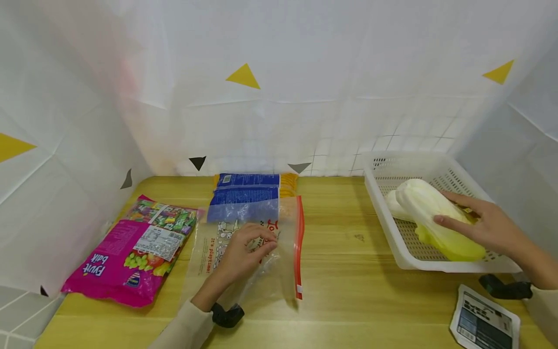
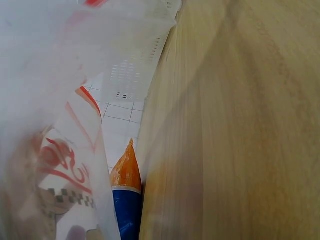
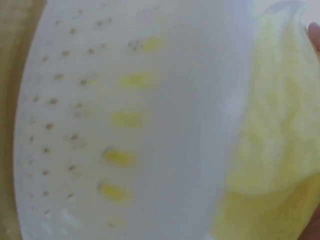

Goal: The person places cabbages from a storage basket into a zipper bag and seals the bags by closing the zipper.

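My left hand (image 1: 246, 252) pinches the film of a clear zip bag (image 1: 285, 271) with a red zipper edge and red print. In the left wrist view the bag's film (image 2: 35, 90) fills the left side, blurring the hand behind it. At the right, my right hand (image 1: 488, 225) holds a pale green and white napa cabbage (image 1: 453, 237), thumb on one side and fingers on the other. The cabbage lies in a white perforated basket (image 1: 405, 259). Another white piece (image 1: 394, 206) shows partly behind it. In the right wrist view the basket wall (image 3: 190, 120) hides much of the cabbage (image 3: 275, 125).
A pink candy bag (image 1: 113, 261) lies on the wooden table (image 1: 340, 291) at the left. Behind the zip bag is a blue and orange packet (image 1: 244, 189). A pack with a black label (image 1: 484, 317) lies in front of the basket. White sheeting (image 1: 331, 58) surrounds the table.
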`<act>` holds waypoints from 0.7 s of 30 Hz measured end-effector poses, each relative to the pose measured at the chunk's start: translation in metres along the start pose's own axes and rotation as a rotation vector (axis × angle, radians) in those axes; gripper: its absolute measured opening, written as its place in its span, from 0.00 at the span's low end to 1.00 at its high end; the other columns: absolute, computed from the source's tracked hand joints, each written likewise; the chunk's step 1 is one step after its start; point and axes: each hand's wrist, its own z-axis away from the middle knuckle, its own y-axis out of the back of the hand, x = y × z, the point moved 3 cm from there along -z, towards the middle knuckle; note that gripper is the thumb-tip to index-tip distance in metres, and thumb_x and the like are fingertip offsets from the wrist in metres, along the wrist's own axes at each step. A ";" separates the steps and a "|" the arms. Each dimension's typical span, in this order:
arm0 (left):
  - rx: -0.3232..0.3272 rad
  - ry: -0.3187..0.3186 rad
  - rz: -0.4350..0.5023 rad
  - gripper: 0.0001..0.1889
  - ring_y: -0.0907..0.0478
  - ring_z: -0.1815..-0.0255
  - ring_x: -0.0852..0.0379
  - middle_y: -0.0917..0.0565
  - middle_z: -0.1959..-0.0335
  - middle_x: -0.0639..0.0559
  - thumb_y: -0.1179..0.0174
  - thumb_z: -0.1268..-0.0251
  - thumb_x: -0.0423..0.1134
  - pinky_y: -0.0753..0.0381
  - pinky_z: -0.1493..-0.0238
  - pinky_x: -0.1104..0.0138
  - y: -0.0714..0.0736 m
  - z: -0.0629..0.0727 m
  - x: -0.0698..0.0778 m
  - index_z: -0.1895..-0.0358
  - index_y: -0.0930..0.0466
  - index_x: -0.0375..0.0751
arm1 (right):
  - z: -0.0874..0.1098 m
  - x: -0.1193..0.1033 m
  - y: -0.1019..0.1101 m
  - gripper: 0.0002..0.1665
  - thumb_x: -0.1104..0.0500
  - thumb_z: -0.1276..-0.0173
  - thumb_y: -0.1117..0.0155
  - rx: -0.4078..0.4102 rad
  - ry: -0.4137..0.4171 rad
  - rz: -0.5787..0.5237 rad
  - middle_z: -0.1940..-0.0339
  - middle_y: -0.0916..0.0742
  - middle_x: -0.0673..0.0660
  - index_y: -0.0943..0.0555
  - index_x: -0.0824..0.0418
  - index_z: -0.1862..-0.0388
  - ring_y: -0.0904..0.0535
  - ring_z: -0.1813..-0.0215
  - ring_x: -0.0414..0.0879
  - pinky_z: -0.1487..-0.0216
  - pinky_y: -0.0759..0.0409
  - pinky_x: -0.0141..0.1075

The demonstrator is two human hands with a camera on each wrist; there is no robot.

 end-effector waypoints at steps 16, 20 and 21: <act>0.019 -0.014 0.025 0.03 0.19 0.49 0.61 0.11 0.57 0.63 0.30 0.35 0.39 0.21 0.41 0.59 0.001 0.001 0.001 0.62 0.11 0.54 | -0.011 -0.083 0.006 0.47 0.52 0.38 0.22 0.167 0.175 -0.141 0.26 0.29 0.38 0.33 0.35 0.23 0.34 0.27 0.69 0.41 0.37 0.75; 0.030 -0.027 0.042 0.02 0.19 0.48 0.60 0.11 0.56 0.62 0.31 0.33 0.40 0.21 0.41 0.59 0.001 0.001 0.002 0.61 0.11 0.53 | -0.012 -0.113 0.002 0.49 0.56 0.43 0.19 0.213 0.293 -0.105 0.28 0.21 0.60 0.30 0.39 0.24 0.27 0.35 0.61 0.42 0.29 0.57; 0.035 -0.031 0.047 0.02 0.19 0.48 0.60 0.11 0.56 0.62 0.32 0.33 0.41 0.21 0.41 0.59 0.001 0.001 0.002 0.60 0.11 0.54 | -0.011 -0.121 0.000 0.49 0.57 0.45 0.18 0.235 0.333 -0.089 0.31 0.19 0.61 0.29 0.40 0.24 0.25 0.37 0.58 0.44 0.29 0.50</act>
